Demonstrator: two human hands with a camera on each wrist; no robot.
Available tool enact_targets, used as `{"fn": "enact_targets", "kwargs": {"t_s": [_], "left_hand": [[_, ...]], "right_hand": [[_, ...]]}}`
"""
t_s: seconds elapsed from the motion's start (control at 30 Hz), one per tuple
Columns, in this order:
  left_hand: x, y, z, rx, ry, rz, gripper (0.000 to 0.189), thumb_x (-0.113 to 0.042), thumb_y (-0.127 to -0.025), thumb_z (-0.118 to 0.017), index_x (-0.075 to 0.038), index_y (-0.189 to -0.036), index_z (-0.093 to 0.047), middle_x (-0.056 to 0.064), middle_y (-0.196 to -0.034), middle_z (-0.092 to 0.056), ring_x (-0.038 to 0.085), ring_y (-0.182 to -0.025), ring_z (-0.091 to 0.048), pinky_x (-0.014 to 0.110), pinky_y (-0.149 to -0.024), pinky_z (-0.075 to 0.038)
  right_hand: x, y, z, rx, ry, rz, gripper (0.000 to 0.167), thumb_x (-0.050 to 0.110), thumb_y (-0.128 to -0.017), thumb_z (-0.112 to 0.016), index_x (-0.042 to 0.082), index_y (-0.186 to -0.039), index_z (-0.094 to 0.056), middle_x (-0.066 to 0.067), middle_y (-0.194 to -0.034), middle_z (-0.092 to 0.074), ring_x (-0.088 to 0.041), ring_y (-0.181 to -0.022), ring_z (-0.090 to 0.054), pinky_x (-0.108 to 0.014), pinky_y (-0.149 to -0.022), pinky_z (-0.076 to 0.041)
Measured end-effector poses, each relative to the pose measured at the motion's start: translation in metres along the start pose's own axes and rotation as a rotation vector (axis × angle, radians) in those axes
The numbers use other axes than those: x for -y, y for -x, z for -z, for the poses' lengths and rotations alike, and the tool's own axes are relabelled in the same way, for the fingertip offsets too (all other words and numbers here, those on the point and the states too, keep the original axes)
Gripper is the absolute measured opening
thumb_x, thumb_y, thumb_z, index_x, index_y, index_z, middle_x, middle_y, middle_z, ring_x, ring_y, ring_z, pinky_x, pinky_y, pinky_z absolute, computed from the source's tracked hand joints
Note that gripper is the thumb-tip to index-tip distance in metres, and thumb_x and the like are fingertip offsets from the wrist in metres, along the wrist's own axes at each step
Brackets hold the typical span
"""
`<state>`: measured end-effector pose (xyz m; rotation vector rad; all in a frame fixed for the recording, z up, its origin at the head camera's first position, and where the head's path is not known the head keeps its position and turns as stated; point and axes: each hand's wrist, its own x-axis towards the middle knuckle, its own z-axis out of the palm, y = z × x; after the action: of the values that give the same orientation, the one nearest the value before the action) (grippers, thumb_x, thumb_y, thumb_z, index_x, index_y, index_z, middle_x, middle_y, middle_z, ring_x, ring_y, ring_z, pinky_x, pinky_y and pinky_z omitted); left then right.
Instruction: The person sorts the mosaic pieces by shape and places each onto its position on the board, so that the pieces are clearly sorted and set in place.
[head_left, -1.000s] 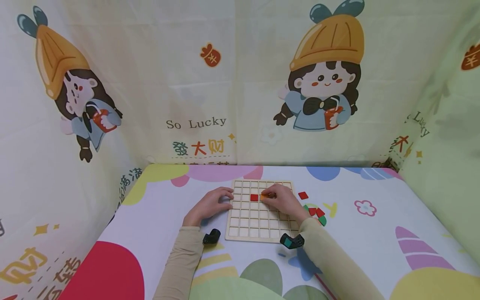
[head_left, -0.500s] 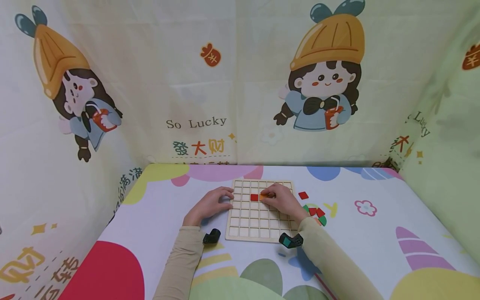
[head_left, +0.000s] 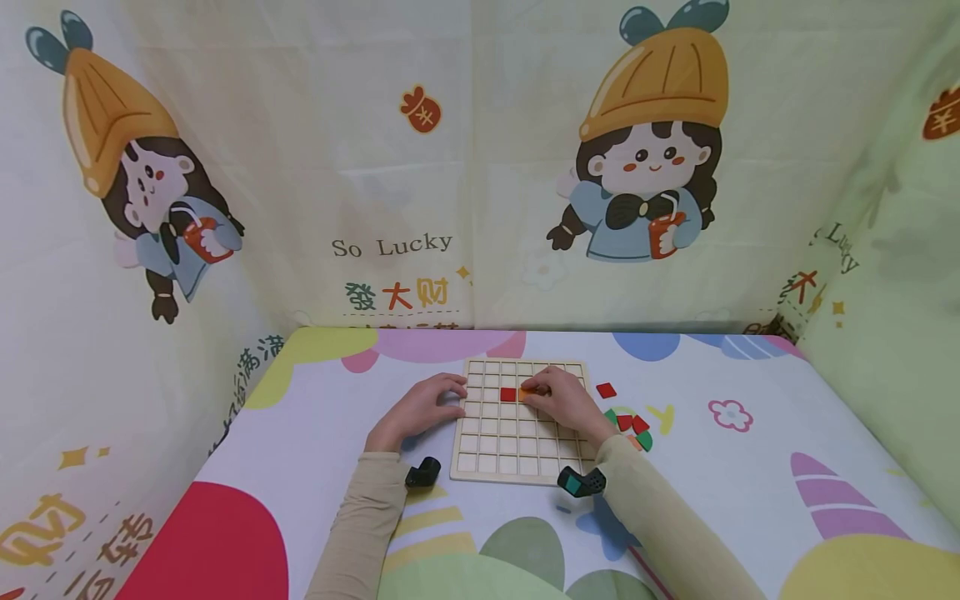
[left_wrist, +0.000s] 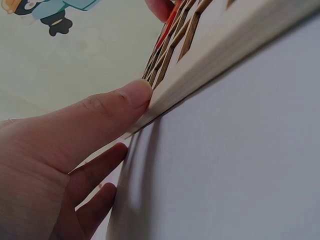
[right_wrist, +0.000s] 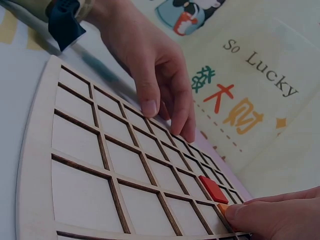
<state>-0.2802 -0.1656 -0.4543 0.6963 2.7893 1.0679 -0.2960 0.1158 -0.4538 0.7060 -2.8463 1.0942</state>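
Note:
A pale wooden board [head_left: 517,479] with a square grid of recesses lies on the table. One red square tile [head_left: 508,395] sits in a cell, and beside it on the right is an orange tile [right_wrist: 223,208]. My right hand [head_left: 564,402] reaches over the board and pinches that orange tile between thumb and fingers at its cell, covering part of it. At the board's left edge, my left hand [head_left: 422,407] rests with its thumb [left_wrist: 136,94] against the rim and relaxed fingers along the side.
Right of the board lies a loose red tile [head_left: 606,391]. Closer to the right forearm is a small pile of red, green and orange pieces [head_left: 626,423], partly hidden by the wrist. A printed cloth [head_left: 510,275] hangs behind the table.

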Motion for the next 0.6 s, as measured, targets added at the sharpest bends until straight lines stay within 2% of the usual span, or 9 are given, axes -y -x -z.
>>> {"fn": "enact_targets", "kwargs": {"t_s": [0.6], "left_hand": [[0.0041,-0.0014,0.0000,0.003,0.008,-0.011,0.023,-0.015,-0.087,-0.074,-0.007,-0.109,-0.068,0.006,-0.139,-0.055,0.026,-0.134,-0.044,0.042,-0.113,-0.034]], "right_hand": [[0.0002,-0.0011,-0.0019,-0.008,0.002,-0.028,0.023,0.018,-0.088,-0.074,0.009,-0.109,-0.075,-0.001,-0.100,-0.063,-0.016,-0.087,-0.054,-0.031,-0.076,-0.050]]}}
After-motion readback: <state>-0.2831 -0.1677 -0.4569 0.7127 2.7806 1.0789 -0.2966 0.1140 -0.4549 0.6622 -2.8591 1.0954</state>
